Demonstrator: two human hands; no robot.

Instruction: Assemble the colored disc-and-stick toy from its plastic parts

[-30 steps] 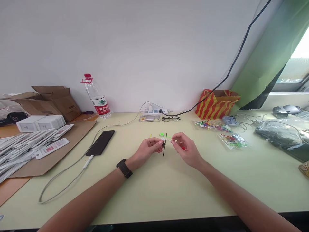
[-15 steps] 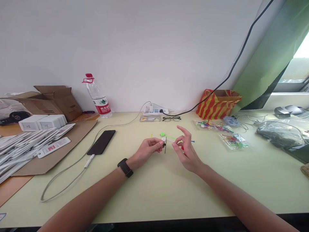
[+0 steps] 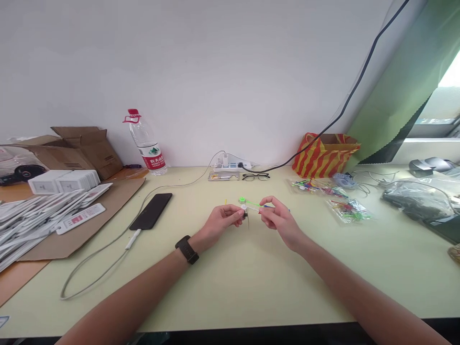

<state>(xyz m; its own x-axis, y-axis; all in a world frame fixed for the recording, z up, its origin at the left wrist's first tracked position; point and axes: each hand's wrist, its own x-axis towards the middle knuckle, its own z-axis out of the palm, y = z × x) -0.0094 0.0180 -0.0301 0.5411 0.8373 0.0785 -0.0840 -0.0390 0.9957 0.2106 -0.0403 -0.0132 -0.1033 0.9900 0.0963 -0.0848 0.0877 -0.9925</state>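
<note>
Opposite the left hand (image 3: pixel 225 219), curled right hand (image 3: pixel 281 219)

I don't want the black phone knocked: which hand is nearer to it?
The left hand. It is to the right of the black phone, apart from it; the right hand is farther right, past the left one.

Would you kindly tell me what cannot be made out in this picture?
In the head view:
Small black part: partly covered by the left hand grip.
Thin white rod: right end hidden by the right hand grip.
Red-and-yellow striped bag: inside mostly hidden by its front.
Clear plastic packet of coloured pieces: individual shapes too small.
White-and-blue label: cut off by the left edge.
</note>
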